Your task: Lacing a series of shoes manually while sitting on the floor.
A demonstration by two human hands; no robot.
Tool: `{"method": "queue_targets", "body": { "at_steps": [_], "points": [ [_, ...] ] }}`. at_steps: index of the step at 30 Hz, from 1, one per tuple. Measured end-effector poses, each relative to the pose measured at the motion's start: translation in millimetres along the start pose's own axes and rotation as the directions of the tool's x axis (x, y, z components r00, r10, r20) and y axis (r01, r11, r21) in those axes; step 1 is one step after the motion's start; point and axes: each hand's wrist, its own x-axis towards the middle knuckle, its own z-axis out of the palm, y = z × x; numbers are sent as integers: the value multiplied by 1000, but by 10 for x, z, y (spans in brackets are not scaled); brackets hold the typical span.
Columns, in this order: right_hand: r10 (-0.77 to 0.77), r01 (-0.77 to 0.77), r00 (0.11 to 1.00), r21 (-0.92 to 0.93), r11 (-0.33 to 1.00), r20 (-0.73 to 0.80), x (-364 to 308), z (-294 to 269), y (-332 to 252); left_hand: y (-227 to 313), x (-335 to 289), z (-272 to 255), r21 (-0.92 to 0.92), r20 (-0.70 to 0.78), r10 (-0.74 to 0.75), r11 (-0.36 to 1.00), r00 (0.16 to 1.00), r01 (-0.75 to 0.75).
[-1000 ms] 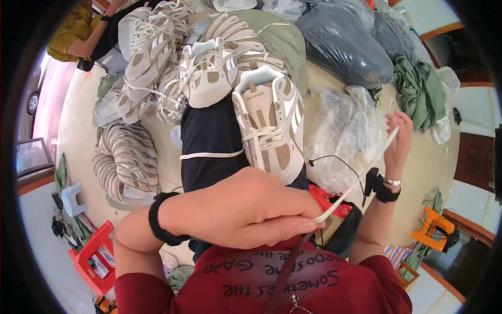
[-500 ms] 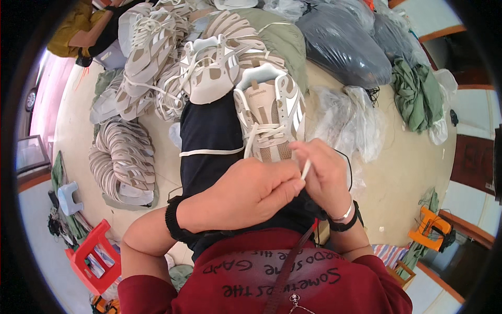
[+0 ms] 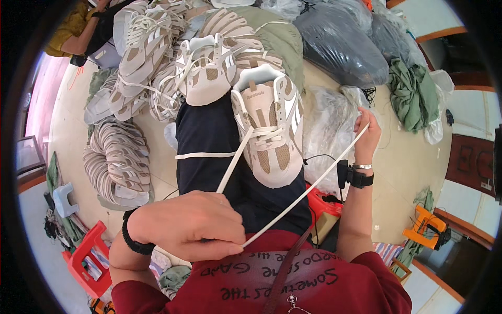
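Note:
A beige and white sneaker upper [image 3: 277, 170] lies on my right thigh, its toe toward me, with lacing across its lower eyelets. From it a flat cream shoelace [image 3: 303, 196] runs down to my left hand [image 3: 188, 225], which pinches it close to my shirt. Beyond that pinch the lace stretches straight up to the right, where my right hand [image 3: 368, 137] grips it near the end. Another stretch of lace crosses my left thigh. A second, partly laced upper [image 3: 208, 89] rests near my left knee.
Piled uppers [image 3: 146, 63] and a stacked row of uppers [image 3: 120, 162] lie to the left. Ahead are a dark plastic-wrapped bundle [image 3: 340, 47] and crumpled clear plastic [image 3: 324, 115]. A red stool [image 3: 91, 259] stands at lower left. At far left, another person's arm [image 3: 83, 39] shows.
My hands were close together over the toe and have moved apart. The left came back toward my shirt, the right went far out right. The lace is now stretched between them and the toe shows.

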Motion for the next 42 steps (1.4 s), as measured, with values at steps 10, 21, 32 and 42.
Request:
{"method": "queue_targets", "body": {
  "at_steps": [10,21,32,42],
  "points": [
    [-116,-119,892,474,873,438,-486,365,-915,-350,211,110,361,-278,-336,832,900,422],
    [-171,-189,746,451,873,644,-788,416,-1217,-759,607,155,258,-583,-170,889,795,379],
    [-19,-175,838,302,937,545,-608,583,-1073,-833,650,7,411,-699,-149,716,699,564],
    [-151,91,943,207,974,297,-589,853,-984,-1040,799,-164,645,-714,110,488,692,588]
  ]
}}
